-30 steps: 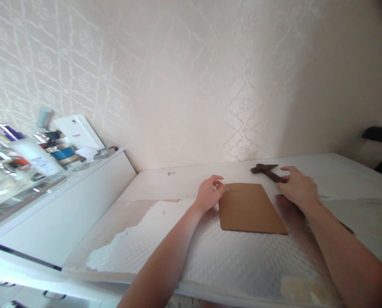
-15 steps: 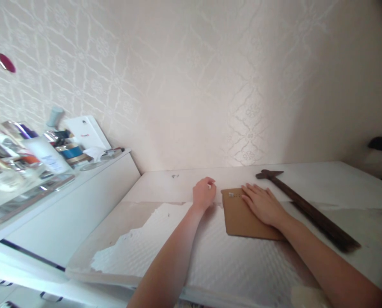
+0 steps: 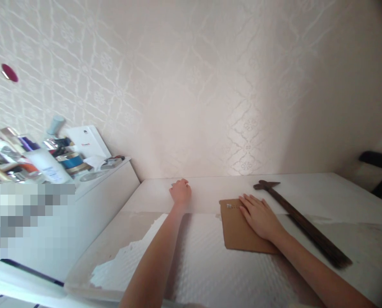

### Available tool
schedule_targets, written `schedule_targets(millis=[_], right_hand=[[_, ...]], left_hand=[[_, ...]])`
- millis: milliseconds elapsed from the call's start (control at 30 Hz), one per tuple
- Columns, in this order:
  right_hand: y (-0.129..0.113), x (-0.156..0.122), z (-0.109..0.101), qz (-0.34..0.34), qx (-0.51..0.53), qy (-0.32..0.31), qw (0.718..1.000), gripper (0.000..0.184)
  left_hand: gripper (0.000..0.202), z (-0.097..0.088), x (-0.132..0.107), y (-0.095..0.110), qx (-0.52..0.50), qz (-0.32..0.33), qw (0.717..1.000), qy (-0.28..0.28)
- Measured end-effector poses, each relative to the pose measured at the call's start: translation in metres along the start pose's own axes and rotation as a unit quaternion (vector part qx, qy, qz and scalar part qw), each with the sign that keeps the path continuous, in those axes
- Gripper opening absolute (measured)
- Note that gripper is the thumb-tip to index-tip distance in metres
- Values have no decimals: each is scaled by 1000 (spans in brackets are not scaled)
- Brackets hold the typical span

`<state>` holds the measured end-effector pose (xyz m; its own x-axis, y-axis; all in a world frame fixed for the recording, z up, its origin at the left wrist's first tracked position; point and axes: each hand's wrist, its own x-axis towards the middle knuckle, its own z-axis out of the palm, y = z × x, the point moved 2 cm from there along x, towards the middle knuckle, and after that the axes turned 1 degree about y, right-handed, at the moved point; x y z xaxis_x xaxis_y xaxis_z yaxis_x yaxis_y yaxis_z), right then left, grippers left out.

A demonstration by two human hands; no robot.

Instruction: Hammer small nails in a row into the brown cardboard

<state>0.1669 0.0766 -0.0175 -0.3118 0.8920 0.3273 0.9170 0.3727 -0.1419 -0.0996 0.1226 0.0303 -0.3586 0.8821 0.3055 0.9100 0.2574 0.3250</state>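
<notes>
So the brown board [image 3: 237, 233] is lying flat on the white table [image 3: 210, 188], and everything else kinda sits around it. The right hand [image 3: 261, 218] is on top of the board, palm down, fingers loosely stretched out and not clamped on anything, covering a good chunk of its right side. The left hand [image 3: 180, 192] is well apart from the other one, off to the left of the board and a bit farther back, fingers curled in, can't tell if there's anything in them tbh. Near the board's far left corner there's a tiny cluster of silvery bits [image 3: 228, 206]. The hammer [image 3: 306, 224] lies to the right of the board, head farther back than it, handle slanting toward the near right, and way off left of the board is a white cabinet [image 3: 107, 192] crowded with bottles [image 3: 49, 167]
</notes>
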Motion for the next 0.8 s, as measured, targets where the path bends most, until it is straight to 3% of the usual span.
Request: schedule_targets(millis=[167, 300, 500, 633, 800], right_hand=[[0, 1, 3, 8, -9, 6, 1000, 48], [0, 2, 6, 16, -10, 8, 1000, 47], [-1, 3, 3, 12, -17, 2, 1000, 47], [-2, 3, 1, 11, -14, 5, 1000, 47], [-3, 5, -1, 8, -4, 17, 1000, 45]], left_hand=[[29, 1, 23, -32, 86, -20, 996, 6], [30, 7, 37, -41, 99, -44, 994, -12], [24, 10, 46, -37, 88, -55, 994, -41], [22, 7, 46, -32, 68, -47, 996, -28], [19, 2, 33, -4, -69, -34, 997, 0]])
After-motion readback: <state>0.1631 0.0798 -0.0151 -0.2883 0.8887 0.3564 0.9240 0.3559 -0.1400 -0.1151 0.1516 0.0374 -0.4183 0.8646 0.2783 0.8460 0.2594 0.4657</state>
